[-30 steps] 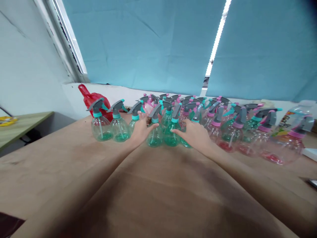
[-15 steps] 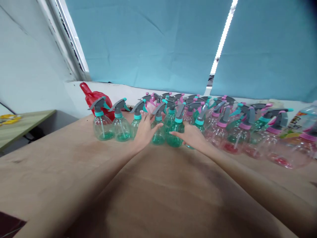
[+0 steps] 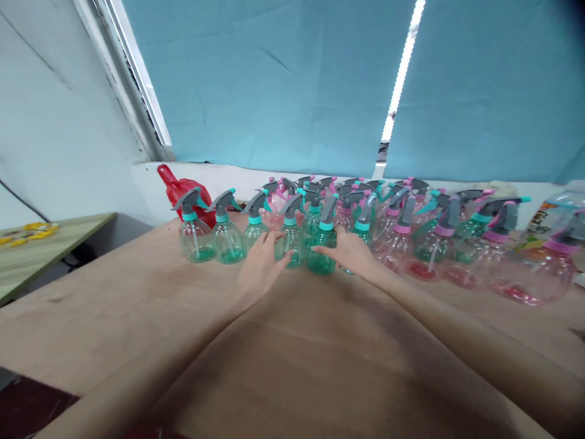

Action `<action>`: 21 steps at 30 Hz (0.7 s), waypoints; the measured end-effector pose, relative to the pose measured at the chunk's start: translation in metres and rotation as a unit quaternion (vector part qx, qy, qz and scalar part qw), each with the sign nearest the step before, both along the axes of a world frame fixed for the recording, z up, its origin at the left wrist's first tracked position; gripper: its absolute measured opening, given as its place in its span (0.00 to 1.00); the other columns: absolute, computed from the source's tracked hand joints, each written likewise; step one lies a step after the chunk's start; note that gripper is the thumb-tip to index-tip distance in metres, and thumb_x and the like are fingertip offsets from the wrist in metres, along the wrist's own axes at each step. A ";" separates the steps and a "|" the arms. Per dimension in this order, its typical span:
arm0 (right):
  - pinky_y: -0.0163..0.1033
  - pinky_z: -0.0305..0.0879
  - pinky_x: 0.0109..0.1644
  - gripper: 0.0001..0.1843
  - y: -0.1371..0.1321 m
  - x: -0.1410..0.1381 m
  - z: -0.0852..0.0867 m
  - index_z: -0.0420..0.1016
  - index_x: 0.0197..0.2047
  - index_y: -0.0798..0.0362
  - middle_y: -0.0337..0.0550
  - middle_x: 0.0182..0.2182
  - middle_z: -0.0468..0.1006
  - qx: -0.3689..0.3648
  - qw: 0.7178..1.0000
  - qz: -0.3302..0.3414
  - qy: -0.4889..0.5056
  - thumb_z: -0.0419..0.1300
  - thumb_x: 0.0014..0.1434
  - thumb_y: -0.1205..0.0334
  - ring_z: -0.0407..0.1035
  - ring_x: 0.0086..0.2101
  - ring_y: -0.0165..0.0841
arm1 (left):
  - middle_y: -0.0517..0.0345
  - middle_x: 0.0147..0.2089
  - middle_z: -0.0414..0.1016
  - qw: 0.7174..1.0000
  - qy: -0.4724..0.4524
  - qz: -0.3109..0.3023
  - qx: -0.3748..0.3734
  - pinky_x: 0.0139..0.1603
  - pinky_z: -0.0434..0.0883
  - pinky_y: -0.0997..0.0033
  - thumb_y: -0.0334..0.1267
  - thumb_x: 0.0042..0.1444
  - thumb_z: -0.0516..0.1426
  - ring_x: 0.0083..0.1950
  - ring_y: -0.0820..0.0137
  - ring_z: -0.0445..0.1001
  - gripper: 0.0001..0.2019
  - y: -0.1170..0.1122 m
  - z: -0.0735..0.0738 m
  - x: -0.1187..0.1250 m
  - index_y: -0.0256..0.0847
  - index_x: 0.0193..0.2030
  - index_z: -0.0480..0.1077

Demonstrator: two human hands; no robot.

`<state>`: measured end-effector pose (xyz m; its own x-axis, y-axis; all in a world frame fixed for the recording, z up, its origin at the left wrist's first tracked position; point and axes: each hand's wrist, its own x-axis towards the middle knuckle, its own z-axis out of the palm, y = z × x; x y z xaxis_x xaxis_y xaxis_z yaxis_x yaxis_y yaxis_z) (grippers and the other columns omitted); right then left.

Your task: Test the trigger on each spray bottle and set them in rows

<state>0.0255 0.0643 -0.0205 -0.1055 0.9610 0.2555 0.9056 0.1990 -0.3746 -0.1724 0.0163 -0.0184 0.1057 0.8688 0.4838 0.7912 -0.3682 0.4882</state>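
Observation:
Spray bottles with round clear bodies and grey trigger heads stand upright in a crowded group on the wooden table. My left hand (image 3: 261,263) is open, thumb and fingers apart, at the left side of a green spray bottle with a turquoise collar (image 3: 296,244). My right hand (image 3: 353,251) curls around the right side of a darker green spray bottle (image 3: 321,263), thumb across its front; the other fingers are partly hidden. Left of my left hand stand more green spray bottles (image 3: 227,242). Close to my right wrist are pink-collared spray bottles (image 3: 397,247).
A red plastic bag (image 3: 186,190) lies behind the leftmost bottles. A large labelled bottle (image 3: 551,213) stands at the far right. The wooden table (image 3: 292,353) reaches back to a white ledge under a blue curtain (image 3: 283,85). Yellow items (image 3: 34,231) lie on a side table.
My left hand has lowered and drawn back slightly from the bottle tops. My right hand stays at the darker green spray bottle. The whole view has shifted a little.

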 end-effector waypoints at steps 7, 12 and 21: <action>0.48 0.68 0.34 0.28 -0.056 0.016 -0.003 0.65 0.51 0.59 0.57 0.43 0.77 0.024 0.998 0.026 -0.056 0.57 0.59 0.43 0.76 0.39 0.53 | 0.46 0.58 0.70 0.995 -0.046 -0.073 -0.050 0.57 0.69 0.51 0.49 0.57 0.57 0.59 0.56 0.69 0.23 -0.024 0.007 0.040 0.41 0.56 0.62; 0.44 0.67 0.29 0.30 -0.099 0.042 -0.004 0.68 0.48 0.56 0.50 0.37 0.79 0.046 0.992 0.078 -0.082 0.57 0.56 0.37 0.77 0.34 0.49 | 0.46 0.62 0.67 0.982 -0.092 -0.147 -0.073 0.55 0.72 0.60 0.47 0.57 0.59 0.59 0.61 0.70 0.28 -0.032 0.018 0.082 0.41 0.61 0.57; 0.46 0.70 0.24 0.41 -0.136 0.078 -0.016 0.67 0.53 0.60 0.55 0.37 0.79 0.182 0.971 0.139 -0.068 0.43 0.59 0.29 0.77 0.29 0.46 | 0.49 0.57 0.71 0.949 -0.211 -0.217 -0.089 0.59 0.68 0.54 0.44 0.60 0.57 0.55 0.60 0.73 0.18 -0.055 0.016 0.134 0.42 0.55 0.63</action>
<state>0.1033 -0.0717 -0.0369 -0.4039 0.7395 0.5385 0.8345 0.5391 -0.1143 -0.0381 -0.0387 -0.0025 0.3010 0.8597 0.4126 0.3043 -0.4967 0.8129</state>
